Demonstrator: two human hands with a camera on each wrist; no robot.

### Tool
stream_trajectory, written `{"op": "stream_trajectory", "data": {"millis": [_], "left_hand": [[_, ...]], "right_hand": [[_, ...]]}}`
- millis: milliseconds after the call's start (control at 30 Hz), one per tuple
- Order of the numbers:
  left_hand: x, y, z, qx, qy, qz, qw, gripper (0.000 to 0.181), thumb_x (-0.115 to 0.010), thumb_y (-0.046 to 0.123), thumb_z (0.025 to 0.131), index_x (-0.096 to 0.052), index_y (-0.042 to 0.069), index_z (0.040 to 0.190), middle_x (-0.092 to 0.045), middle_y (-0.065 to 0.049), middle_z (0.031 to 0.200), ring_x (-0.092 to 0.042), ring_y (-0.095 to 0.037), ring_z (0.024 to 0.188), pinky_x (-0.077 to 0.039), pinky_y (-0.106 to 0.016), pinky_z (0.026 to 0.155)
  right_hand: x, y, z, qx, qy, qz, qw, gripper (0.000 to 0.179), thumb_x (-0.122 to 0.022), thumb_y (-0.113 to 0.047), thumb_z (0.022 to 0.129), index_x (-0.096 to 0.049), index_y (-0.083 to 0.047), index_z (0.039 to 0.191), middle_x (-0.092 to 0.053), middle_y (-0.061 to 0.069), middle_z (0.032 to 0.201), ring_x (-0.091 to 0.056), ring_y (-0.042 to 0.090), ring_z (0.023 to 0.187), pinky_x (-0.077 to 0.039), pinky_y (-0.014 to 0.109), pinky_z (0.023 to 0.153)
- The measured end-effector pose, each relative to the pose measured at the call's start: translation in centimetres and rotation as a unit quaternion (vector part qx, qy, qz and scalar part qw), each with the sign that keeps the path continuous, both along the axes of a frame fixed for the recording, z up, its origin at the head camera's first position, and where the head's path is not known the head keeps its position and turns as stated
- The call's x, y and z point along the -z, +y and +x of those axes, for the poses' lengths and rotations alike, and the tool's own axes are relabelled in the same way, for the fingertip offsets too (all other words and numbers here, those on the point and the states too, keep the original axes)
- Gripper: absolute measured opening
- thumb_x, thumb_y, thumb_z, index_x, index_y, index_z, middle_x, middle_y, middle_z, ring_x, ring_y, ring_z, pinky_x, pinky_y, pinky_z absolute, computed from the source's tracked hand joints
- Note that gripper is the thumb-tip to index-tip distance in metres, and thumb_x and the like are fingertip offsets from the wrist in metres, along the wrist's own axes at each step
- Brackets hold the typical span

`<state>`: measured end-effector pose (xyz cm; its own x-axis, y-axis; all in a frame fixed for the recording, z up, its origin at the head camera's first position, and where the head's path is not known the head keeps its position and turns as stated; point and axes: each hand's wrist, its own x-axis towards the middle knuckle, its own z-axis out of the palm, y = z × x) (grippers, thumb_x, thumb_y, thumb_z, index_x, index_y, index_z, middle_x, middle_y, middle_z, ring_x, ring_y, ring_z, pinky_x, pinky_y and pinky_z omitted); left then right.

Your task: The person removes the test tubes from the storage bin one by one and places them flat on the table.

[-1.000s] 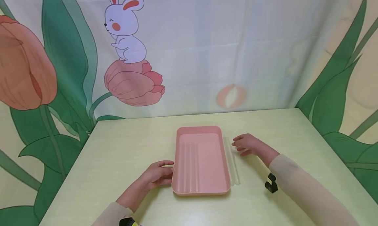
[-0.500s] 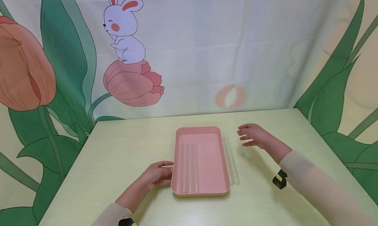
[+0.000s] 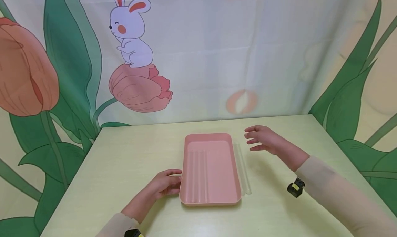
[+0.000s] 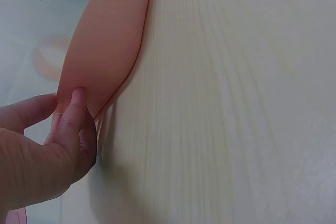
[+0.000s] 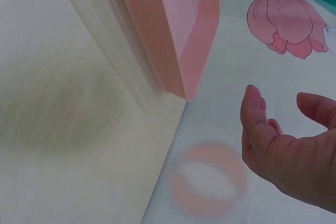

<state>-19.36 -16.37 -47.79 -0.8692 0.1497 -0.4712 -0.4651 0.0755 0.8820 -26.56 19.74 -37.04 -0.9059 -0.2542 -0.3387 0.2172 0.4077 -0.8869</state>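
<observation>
A shallow pink tray (image 3: 224,175) lies on the table, with several clear tubes (image 3: 200,176) side by side in its left half. My left hand (image 3: 164,184) holds the tray's left edge. In the left wrist view, its fingertips meet the pink outer wall (image 4: 107,35) and the rim; the other fingers are partly hidden. Along the tray's right side lie clear tubes (image 3: 243,169), apparently two, close together on the table. Over the table to their upper right, my right hand (image 3: 263,138) is raised with parted, gently bent fingers and holds nothing.
The pale wooden table (image 3: 136,151) ends at a printed cloth backdrop (image 3: 201,58) with a rabbit and tulips. Black wrist cameras sit at both sleeves, the right one (image 3: 296,187) hanging below its cuff.
My right hand has moved up and away from the tubes beside the tray, then slightly left. My left hand and the tray have stayed in place.
</observation>
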Motion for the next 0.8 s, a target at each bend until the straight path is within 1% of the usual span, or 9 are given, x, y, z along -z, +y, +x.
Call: {"op": "stream_trajectory", "data": {"millis": [100, 267, 500, 733, 800], "left_hand": [[0.0, 0.0, 0.1, 0.0, 0.0, 0.001, 1.0, 0.047, -0.061, 0.004, 0.099, -0.048, -0.007, 0.143, -0.076, -0.005, 0.098, -0.072, -0.013, 0.084, -0.064, -0.028, 0.07], [-0.1, 0.1, 0.1, -0.001, -0.001, 0.0, 1.0, 0.046, -0.06, 0.004, 0.1, -0.049, -0.007, 0.143, -0.076, -0.007, 0.1, -0.072, -0.014, 0.085, -0.064, -0.028, 0.07], [0.1, 0.0, 0.1, 0.003, 0.001, 0.01, 0.9999, 0.047, -0.06, 0.003, 0.099, -0.047, -0.008, 0.144, -0.076, -0.007, 0.101, -0.072, -0.014, 0.085, -0.063, -0.027, 0.07], [-0.1, 0.2, 0.1, -0.001, -0.002, 0.009, 1.0, 0.047, -0.061, 0.003, 0.099, -0.048, -0.007, 0.143, -0.076, -0.008, 0.101, -0.072, -0.014, 0.085, -0.064, -0.029, 0.071], [-0.2, 0.1, 0.1, -0.002, -0.002, 0.008, 1.0, 0.047, -0.06, 0.003, 0.099, -0.048, -0.007, 0.143, -0.076, -0.008, 0.1, -0.072, -0.015, 0.085, -0.064, -0.03, 0.072]], "right_hand": [[-0.2, -0.7, 0.2, -0.006, -0.001, -0.006, 1.0, 0.057, -0.048, -0.021, 0.106, -0.031, 0.006, 0.153, -0.038, 0.028, 0.158, -0.05, 0.041, 0.137, -0.056, 0.043, 0.106], [-0.1, -2.2, 0.3, -0.014, -0.007, -0.019, 0.9997, 0.056, -0.049, -0.019, 0.106, -0.032, 0.006, 0.153, -0.04, 0.028, 0.157, -0.051, 0.041, 0.136, -0.058, 0.04, 0.102], [0.6, -4.7, 0.2, -0.037, -0.023, -0.027, 0.9987, 0.054, -0.052, -0.017, 0.105, -0.038, 0.006, 0.151, -0.045, 0.027, 0.152, -0.057, 0.035, 0.126, -0.06, 0.039, 0.099], [1.7, -6.8, -0.4, -0.047, -0.055, -0.041, 0.9966, 0.055, -0.053, -0.017, 0.104, -0.037, 0.005, 0.152, -0.045, 0.025, 0.155, -0.048, 0.043, 0.139, -0.06, 0.039, 0.098], [2.1, -7.4, -0.6, -0.046, -0.064, -0.048, 0.9958, 0.055, -0.053, -0.016, 0.103, -0.037, 0.005, 0.151, -0.045, 0.025, 0.155, -0.049, 0.042, 0.137, -0.06, 0.038, 0.097]]}}
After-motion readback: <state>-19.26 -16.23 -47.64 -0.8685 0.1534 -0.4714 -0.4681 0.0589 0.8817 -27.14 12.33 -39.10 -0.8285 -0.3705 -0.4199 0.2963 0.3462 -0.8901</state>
